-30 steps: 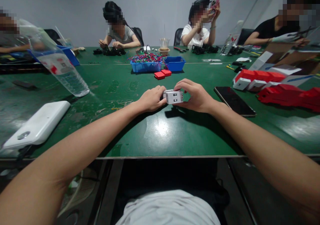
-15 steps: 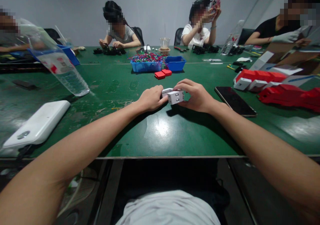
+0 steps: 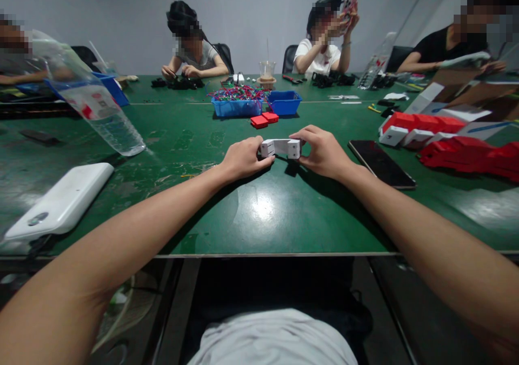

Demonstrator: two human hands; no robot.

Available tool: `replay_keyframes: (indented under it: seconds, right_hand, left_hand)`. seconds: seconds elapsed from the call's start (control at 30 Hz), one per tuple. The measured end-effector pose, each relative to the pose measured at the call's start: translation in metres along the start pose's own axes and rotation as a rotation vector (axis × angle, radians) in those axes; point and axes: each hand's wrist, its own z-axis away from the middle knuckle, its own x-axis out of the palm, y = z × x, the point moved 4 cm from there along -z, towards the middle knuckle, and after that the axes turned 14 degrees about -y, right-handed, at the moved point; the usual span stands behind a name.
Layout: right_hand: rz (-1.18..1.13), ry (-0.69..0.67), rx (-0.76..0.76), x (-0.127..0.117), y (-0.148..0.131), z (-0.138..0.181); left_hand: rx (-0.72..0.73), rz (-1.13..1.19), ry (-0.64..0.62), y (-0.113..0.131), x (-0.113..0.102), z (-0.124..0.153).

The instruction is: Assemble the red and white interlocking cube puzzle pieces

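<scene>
Both my hands hold a small white box-like piece just above the green table, near its middle. My left hand grips its left end with curled fingers. My right hand pinches its right end. The piece now shows as a long, flat white strip stretched between the two hands. Two small red boxes lie on the table just beyond it.
A black phone lies right of my right hand, with red and white boxes stacked further right. A white power bank and a tilted water bottle are at left. Blue bins stand beyond. Several people sit around the table.
The white piece has been turned and spread from a compact block into a longer strip. My hands have moved slightly apart and up.
</scene>
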Motion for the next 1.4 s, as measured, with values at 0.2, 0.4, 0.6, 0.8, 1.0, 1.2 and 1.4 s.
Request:
replay_keyframes:
  seconds: [0.2, 0.4, 0.6, 0.8, 1.0, 1.2, 1.4]
  right_hand:
    - [-0.035, -0.113, -0.006, 0.002, 0.009, 0.001]
    - [-0.080, -0.155, -0.001, 0.002, 0.007, 0.000]
    - [-0.116, -0.205, 0.062, 0.002, 0.006, 0.000]
    - [-0.399, -0.206, 0.107, 0.005, 0.003, -0.001]
    - [-0.417, -0.103, 0.086, 0.006, 0.004, -0.003]
    - [-0.323, 0.054, 0.077, -0.001, 0.004, -0.003]
    - [-0.285, 0.100, 0.027, -0.009, -0.007, -0.002]
  left_hand:
    - [0.068, 0.024, 0.049, 0.001, -0.001, 0.000]
    - [0.120, 0.043, 0.099, -0.001, -0.001, 0.000]
    - [0.166, 0.048, 0.131, -0.002, 0.000, 0.000]
    - [0.087, 0.044, 0.122, 0.000, -0.002, 0.002]
    - [0.040, 0.013, 0.082, 0.001, -0.003, 0.002]
    - [0.010, 0.032, 0.070, 0.000, -0.001, 0.001]
    - [-0.007, 0.065, 0.069, -0.003, 0.000, 0.000]
